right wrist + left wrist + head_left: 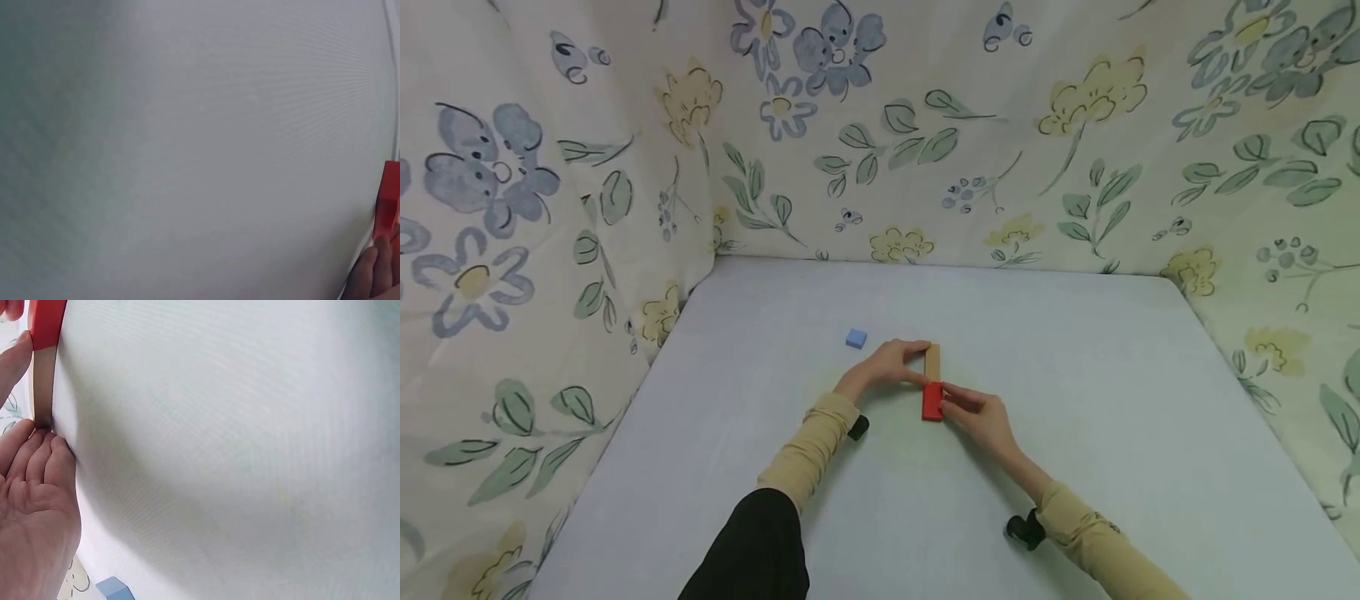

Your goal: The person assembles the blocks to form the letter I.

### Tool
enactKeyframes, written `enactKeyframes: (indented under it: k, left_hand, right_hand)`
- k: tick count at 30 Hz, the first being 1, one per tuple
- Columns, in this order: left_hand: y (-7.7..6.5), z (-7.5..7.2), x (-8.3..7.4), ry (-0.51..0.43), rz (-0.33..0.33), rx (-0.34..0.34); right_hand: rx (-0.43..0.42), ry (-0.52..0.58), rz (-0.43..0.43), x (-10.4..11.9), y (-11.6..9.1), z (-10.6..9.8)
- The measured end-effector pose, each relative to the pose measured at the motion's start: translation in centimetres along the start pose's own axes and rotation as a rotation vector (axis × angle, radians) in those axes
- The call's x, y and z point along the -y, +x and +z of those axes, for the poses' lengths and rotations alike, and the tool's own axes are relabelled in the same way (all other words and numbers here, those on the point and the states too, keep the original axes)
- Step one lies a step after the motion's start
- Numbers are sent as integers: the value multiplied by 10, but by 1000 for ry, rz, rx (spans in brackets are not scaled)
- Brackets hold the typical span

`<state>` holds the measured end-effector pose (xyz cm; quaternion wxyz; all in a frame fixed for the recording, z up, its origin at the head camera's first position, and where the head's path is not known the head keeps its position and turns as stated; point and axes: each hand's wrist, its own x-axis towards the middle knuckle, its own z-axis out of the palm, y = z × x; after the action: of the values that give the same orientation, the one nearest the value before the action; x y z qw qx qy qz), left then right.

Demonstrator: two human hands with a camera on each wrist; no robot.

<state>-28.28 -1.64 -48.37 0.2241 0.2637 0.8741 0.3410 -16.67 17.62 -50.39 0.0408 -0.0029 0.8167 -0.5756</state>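
Plainly, a bright red block (932, 406), oblong and flat-faced, is set end to end with a slimmer tan block (933, 363) on the white table (1112, 375). The tan one is held by the left hand (889, 363), thumb near the joint, fingertips at the far end; the red is held along its right side by the right hand's (987, 421) thumb and forefinger.

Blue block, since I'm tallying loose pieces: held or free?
Free: the head view shows the blue block on the table, apart from both the left grip and the right grip.
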Motion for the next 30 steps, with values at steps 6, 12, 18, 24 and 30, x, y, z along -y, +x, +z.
enactKeyframes:
  k: [6, 12, 18, 24, 30]
  left_hand:
    - [1, 1, -2, -6, 13, 0]
    - [-2, -1, -3, -10, -2, -2]
    - [-4, -1, -2, -8, 9, 1]
    - [-4, -2, -2, -8, 19, -11]
    - [-3, -1, -3, -22, 10, -4]
  right_hand:
    - [-40, -28, 4, 4, 5, 0]
    - [-45, -58, -24, 7, 14, 3]
    - [-49, -32, -50, 5, 20, 8]
    - [-52, -41, -57, 7, 23, 10]
    - [-43, -70, -56, 9, 25, 10]
